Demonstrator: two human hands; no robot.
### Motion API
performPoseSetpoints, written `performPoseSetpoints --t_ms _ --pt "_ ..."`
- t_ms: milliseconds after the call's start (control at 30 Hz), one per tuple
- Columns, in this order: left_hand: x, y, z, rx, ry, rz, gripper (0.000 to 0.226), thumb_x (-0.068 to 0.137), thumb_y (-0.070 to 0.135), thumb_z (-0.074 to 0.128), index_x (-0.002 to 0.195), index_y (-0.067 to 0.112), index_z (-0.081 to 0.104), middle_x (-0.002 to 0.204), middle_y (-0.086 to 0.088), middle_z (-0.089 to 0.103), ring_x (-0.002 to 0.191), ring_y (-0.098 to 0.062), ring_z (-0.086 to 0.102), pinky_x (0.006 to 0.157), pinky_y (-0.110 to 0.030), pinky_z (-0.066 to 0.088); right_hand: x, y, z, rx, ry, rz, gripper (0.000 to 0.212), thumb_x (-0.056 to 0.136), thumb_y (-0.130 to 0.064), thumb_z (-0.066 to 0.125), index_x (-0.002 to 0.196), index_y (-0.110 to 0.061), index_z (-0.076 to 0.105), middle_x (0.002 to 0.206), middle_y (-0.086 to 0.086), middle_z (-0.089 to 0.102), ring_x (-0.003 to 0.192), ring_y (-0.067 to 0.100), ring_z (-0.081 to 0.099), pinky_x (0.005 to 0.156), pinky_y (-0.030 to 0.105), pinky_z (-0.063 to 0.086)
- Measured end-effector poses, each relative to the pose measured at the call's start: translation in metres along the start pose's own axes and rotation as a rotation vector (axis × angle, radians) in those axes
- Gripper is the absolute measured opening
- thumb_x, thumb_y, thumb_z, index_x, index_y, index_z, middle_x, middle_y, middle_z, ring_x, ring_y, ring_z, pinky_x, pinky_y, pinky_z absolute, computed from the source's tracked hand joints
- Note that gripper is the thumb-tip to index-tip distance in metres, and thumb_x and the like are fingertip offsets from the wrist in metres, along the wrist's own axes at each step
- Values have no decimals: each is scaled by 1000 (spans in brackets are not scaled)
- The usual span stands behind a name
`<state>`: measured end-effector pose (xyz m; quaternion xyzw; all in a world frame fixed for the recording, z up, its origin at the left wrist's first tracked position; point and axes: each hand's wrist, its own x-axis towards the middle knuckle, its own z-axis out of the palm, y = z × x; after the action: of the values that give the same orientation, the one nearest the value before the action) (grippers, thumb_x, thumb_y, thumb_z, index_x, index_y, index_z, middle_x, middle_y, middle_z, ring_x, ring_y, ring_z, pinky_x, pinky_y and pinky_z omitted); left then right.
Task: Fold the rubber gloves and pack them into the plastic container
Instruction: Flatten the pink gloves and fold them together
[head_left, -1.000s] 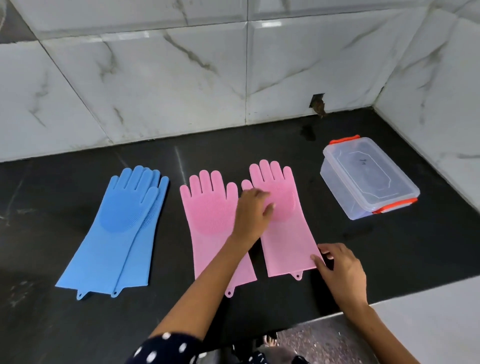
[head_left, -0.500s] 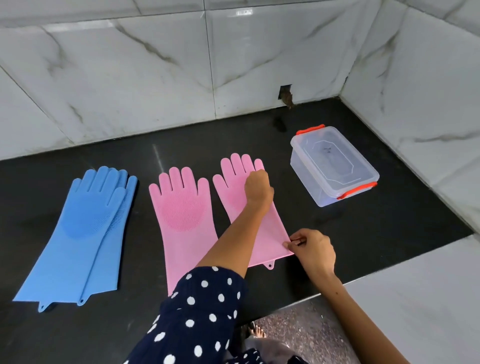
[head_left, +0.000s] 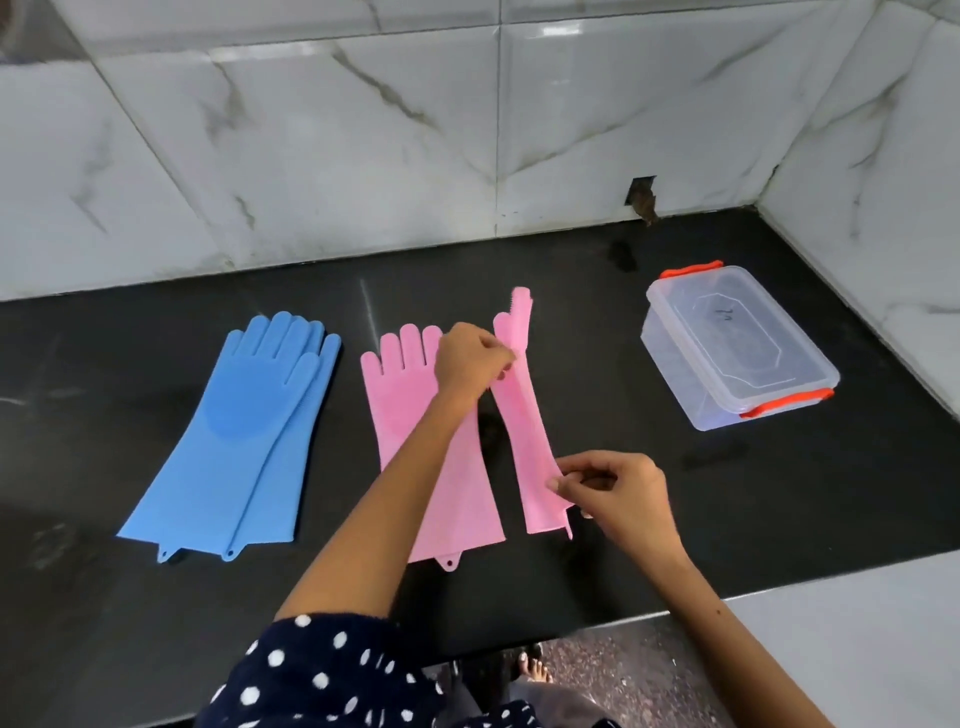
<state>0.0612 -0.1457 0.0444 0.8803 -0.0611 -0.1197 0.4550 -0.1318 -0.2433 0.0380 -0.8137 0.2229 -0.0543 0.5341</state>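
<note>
We see the left hand (head_left: 470, 364) and right hand (head_left: 618, 493) pinching a narrowed pink glove (head_left: 524, 431) above the black counter (head_left: 675, 519), lidded container (head_left: 737, 348) nearby.

Bare counter lay around the container.
Black countertop (head_left: 597, 364) stayed open between the held pink glove (head_left: 524, 431) and the lidded plastic container (head_left: 727, 348) at right.

This looks like a home kitchen or wash area. A polished black stone tabletop (head_left: 675, 519) runs into a corner, backed on two sides by glossy white marble-pattern wall tiles (head_left: 363, 156) with grey veins and visible grout lines. A small rough hole (head_left: 643, 195) is cut in the tiles at the tabletop's back edge. Household cleaning gear lies on the stone: blue gloves (head_left: 244, 431), pink gloves (head_left: 415, 415) and a clear lidded plastic container (head_left: 732, 348). Below the front edge, speckled flooring (head_left: 613, 670) and bare toes (head_left: 532, 665) show.
</note>
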Motion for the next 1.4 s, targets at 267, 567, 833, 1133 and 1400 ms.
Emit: performPoseSetpoints --t_ms 267,567,833,1133,1400 --pt "-29 -96 -99 -151 174 -163 11 79 10 71 68 12 70 66 -10 70 57 -18 68 55 -29 58 -12 -22 119 -158 -265 -192 20 74 -20 77 93 -14 74 81 0 70 67 12 65 68 21 50" --pt "-35 -142 -97 -204 232 -283 18 73 20 79 59 17 68 61 -7 70 62 -25 70 53 -31 58 26 -18 131 -335 -145 -184 21 82 -38 68 89 -18 74 89 -6 70 66 6 59 70 27 51" --pt "-19 -142 -96 -216 359 -257 28 74 19 79 94 0 72 93 -14 73 84 -26 68 83 -44 56 123 -27 134 -192 78 13 25 85 -22 66 96 1 66 87 11 72 81 28 67 77 39 55" --pt "-20 -150 -109 -412 445 -140 10 76 12 77 84 8 72 76 -7 71 75 -25 70 69 -33 60 147 -35 147 -36 97 -48 10 85 -13 66 94 -10 70 83 1 70 78 16 67 79 41 58" --pt "-11 -153 -108 -389 400 -226 24 77 10 75 97 -2 71 88 -14 72 76 -21 68 77 -35 58 144 -37 144 -272 36 -72 21 86 -17 65 105 -8 67 95 5 71 82 15 63 75 27 50"
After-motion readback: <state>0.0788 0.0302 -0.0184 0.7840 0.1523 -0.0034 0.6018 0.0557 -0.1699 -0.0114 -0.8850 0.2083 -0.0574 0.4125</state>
